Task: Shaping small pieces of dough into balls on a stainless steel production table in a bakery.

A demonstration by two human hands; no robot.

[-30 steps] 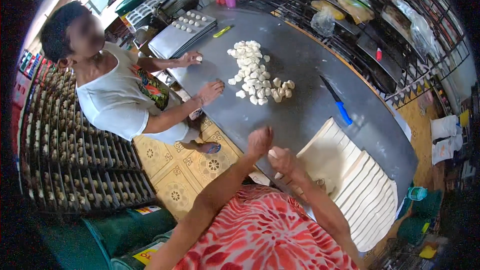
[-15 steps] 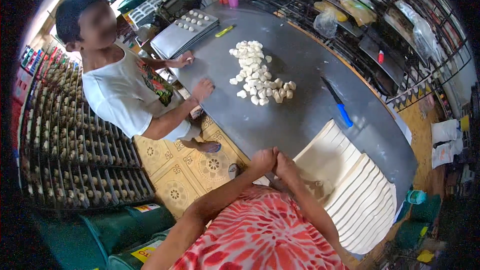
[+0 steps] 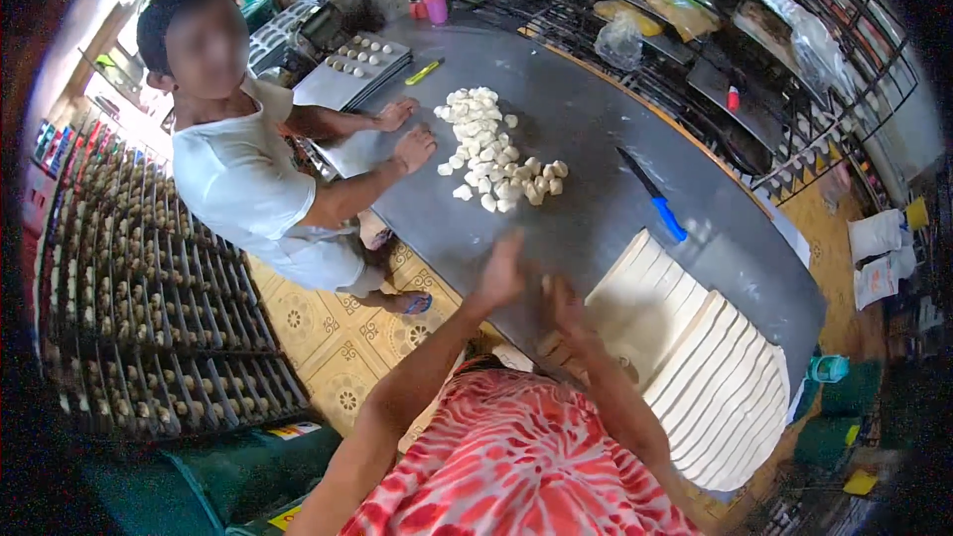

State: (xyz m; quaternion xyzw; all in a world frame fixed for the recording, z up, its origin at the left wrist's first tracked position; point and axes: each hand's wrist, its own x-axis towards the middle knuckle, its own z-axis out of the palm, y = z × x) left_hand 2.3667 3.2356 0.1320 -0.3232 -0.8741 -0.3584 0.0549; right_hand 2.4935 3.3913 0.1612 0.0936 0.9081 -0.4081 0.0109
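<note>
My left hand (image 3: 501, 273) and my right hand (image 3: 561, 303) are apart over the near edge of the grey worktable (image 3: 754, 238), both smeared by motion, so finger positions and contents are unclear. Right of them lies a pale cloth (image 3: 625, 308) with dough cut into long strips (image 3: 725, 397). A heap of dough pieces (image 3: 481, 154) sits beyond my hands. A blue-handled knife (image 3: 665, 213) lies near the cloth.
A person in a white shirt (image 3: 238, 179) stands at the left, hands (image 3: 412, 149) near the dough. Behind are stacked trays (image 3: 352, 79), a yellow tool (image 3: 425, 71) and a metal rack (image 3: 735, 60). A rack of dough balls (image 3: 149, 308) and green bins (image 3: 228, 476) stand left.
My hands came together since the first frame, then separated, the left moving up and away from the right. The other person has leaned toward the heap, hands now closer to it.
</note>
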